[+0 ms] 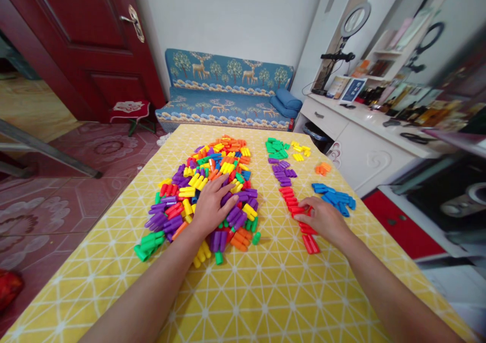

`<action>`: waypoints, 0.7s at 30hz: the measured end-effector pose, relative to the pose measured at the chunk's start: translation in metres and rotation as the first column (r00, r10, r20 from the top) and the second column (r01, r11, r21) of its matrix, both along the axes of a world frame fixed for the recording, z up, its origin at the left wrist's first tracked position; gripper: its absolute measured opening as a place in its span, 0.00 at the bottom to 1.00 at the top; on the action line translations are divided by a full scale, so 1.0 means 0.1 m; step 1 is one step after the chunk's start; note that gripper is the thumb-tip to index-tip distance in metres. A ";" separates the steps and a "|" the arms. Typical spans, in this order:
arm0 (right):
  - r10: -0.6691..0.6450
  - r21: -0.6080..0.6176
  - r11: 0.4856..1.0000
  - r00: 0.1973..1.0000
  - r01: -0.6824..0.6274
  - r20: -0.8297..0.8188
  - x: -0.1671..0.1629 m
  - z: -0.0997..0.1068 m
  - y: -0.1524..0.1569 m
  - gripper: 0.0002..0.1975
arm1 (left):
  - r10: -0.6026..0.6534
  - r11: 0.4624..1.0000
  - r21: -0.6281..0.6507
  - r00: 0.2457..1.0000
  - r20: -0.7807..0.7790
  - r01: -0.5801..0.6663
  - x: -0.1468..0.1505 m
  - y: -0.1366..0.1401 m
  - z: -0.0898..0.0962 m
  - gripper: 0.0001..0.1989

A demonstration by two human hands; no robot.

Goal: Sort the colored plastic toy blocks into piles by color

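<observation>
A large mixed pile of plastic building pieces (218,242), shaped like joined tubes in several colours, lies on a yellow patterned tablecloth (243,302). My left hand (210,206) rests on top of this pile with its fingers spread. To the right, red pieces (311,245) lie in a column. My right hand (324,220) is over that column, its thumb and fingers closed around a red piece (304,210) that they partly hide. Beyond the red ones are purple pieces (281,172) and green pieces (276,148). Blue pieces (337,199) lie just past my right hand.
Small groups of yellow pieces (299,151) and orange pieces (323,168) lie at the table's far right. Behind the table stands a blue sofa (228,97). A white dresser (353,135) with bottles is on the right, a red stool (131,109) at the left.
</observation>
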State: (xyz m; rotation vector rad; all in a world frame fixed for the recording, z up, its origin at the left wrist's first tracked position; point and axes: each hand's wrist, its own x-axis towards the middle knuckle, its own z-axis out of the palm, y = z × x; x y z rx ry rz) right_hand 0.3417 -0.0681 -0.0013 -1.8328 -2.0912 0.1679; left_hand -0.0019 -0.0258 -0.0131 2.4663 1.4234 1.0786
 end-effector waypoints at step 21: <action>0.122 -0.187 0.975 0.992 -0.117 0.012 0.22 0.10 -0.41 0.18 | 0.000 1.000 -0.002 1.000 -0.008 0.000 0.01 -0.01 0.02 0.18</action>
